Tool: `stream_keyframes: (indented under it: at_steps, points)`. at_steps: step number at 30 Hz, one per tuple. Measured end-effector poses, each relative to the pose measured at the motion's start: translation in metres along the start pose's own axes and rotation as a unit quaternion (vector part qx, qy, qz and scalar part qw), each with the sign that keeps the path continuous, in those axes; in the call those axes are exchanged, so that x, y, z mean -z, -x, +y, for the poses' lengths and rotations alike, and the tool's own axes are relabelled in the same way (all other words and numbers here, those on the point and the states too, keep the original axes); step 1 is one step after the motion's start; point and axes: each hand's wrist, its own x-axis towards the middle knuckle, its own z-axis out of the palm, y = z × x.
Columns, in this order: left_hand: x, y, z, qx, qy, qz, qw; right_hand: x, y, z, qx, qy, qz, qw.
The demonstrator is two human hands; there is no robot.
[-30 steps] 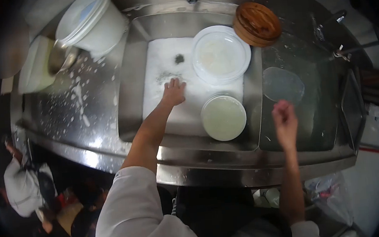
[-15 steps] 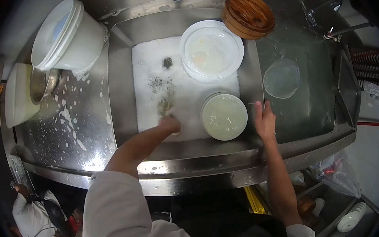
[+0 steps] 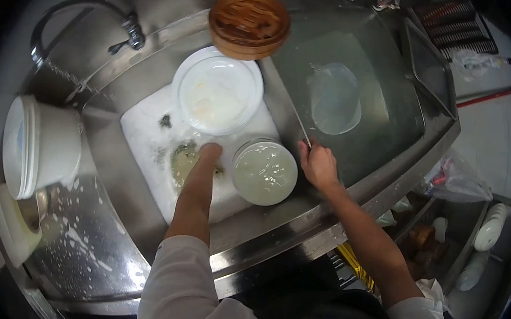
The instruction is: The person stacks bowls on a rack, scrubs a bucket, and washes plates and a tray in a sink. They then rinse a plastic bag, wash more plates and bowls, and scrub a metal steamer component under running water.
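My left hand [image 3: 210,153] dips into the foamy water of the middle sink [image 3: 150,198], its fingers hidden below the suds. Just right of it stands a round tub [image 3: 265,172] full of cloudy liquid. Behind them, white round plates or lids [image 3: 218,90] sit in the foam. My right hand [image 3: 319,161] is wrapped over the divider [image 3: 293,108] between the two sinks, with its fingers at the metal edge. In the right sink, a clear round item [image 3: 335,99] lies in greenish water.
A bamboo steamer [image 3: 249,25] rests at the divider's back end. White buckets [image 3: 47,146] stand on the splashed left counter [image 3: 82,239]. Faucets [image 3: 133,34] rise behind the sinks. White dishes [image 3: 489,227] are on a lower shelf at right. Part of another person shows at lower left.
The view has turned and shifted right. My left hand has moved deeper into the foam, toward the plates. My right hand has closed more around the divider's edge.
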Motion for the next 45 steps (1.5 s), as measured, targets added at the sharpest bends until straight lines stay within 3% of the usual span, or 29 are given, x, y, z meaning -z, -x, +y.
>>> stream_keyframes:
  at_steps: [5,8,14,23,24,26,27,28,29,31,32,33,34,35,36,37,39,40,41,42,45]
  points:
    - [-0.027,-0.024,-0.025,0.054,0.103,-0.01,0.993,-0.001,0.0,0.001,0.001,-0.007,0.002,1.0]
    - [-0.007,-0.014,-0.009,0.079,0.01,-0.098,0.992,0.001,0.0,0.0,-0.004,-0.014,-0.004,1.0]
    - [-0.041,-0.022,-0.024,0.06,0.034,-0.061,0.996,0.001,0.0,0.003,-0.005,-0.012,-0.015,1.0]
    - [-0.033,-0.016,-0.033,0.064,0.077,-0.026,0.995,-0.007,-0.005,0.004,-0.013,0.038,-0.036,0.999]
    - [0.016,0.038,-0.018,0.048,-0.004,0.003,0.999,-0.012,-0.006,0.006,0.004,-0.018,-0.008,1.0]
    - [-0.003,0.067,-0.043,-0.029,0.013,0.239,0.971,-0.016,-0.006,0.004,0.032,-0.011,0.027,0.999]
    - [0.038,0.112,-0.049,-0.026,0.075,0.161,0.984,-0.004,-0.004,0.003,0.02,-0.008,-0.007,1.0]
    - [0.103,0.168,-0.043,-0.026,0.14,0.085,0.986,0.0,-0.001,-0.002,0.059,-0.023,0.04,0.997]
    - [0.155,0.222,-0.045,-0.034,0.265,0.176,0.947,0.005,0.002,-0.013,0.123,-0.039,0.139,0.982]
    - [0.216,0.292,-0.092,-0.138,0.35,0.442,0.815,0.016,0.001,-0.041,0.24,-0.08,0.338,0.906]
    - [0.264,0.329,-0.105,-0.06,0.198,0.583,0.786,0.016,0.005,-0.064,0.264,-0.121,0.319,0.902]
    - [0.306,0.371,-0.109,0.015,0.314,0.593,0.741,0.005,0.011,-0.089,0.285,-0.202,0.23,0.909]
    - [0.331,0.379,-0.155,0.043,0.202,0.673,0.71,-0.011,0.017,-0.116,0.301,-0.277,0.14,0.902]
    - [0.359,0.39,-0.185,0.085,0.156,0.68,0.712,-0.035,0.016,-0.141,0.298,-0.356,0.012,0.886]
    - [0.376,0.382,-0.244,0.075,-0.001,0.655,0.752,-0.057,0.012,-0.163,0.27,-0.362,-0.119,0.884]
    - [0.383,0.371,-0.286,0.062,-0.156,0.615,0.771,-0.099,0.002,-0.175,0.276,-0.283,-0.132,0.909]
    - [0.368,0.369,-0.288,0.109,0.044,0.469,0.875,-0.174,-0.014,-0.184,0.249,-0.109,-0.148,0.951]
    - [0.36,0.365,-0.292,0.131,0.142,0.382,0.904,-0.2,-0.019,-0.187,0.213,-0.016,-0.153,0.965]
    - [0.352,0.345,-0.343,0.125,0.165,0.333,0.92,-0.221,-0.02,-0.18,0.181,0.016,-0.13,0.975]
    - [0.346,0.343,-0.354,0.132,0.201,0.278,0.93,-0.242,-0.024,-0.168,0.15,0.047,-0.109,0.982]
    - [0.34,0.357,-0.332,0.142,0.253,0.198,0.936,-0.32,-0.05,-0.133,0.131,0.125,-0.359,0.916]
